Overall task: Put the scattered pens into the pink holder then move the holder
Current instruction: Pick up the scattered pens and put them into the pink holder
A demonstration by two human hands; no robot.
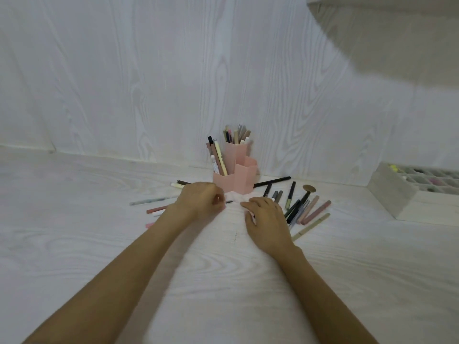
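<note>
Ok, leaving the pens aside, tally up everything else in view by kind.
Pink holder: 1
Hands: 2, the left hand and the right hand
Compartment box: 1
Total: 4

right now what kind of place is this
Probably a home desk or craft corner. A pink holder already holding pens stands on a white wood-grain table against a matching wall, loose pens lie scattered around it, and a compartmented organiser box sits at right.

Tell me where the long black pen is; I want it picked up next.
In the head view, the long black pen lies on the table right of the pink holder, its near end touching the holder's base.
</note>
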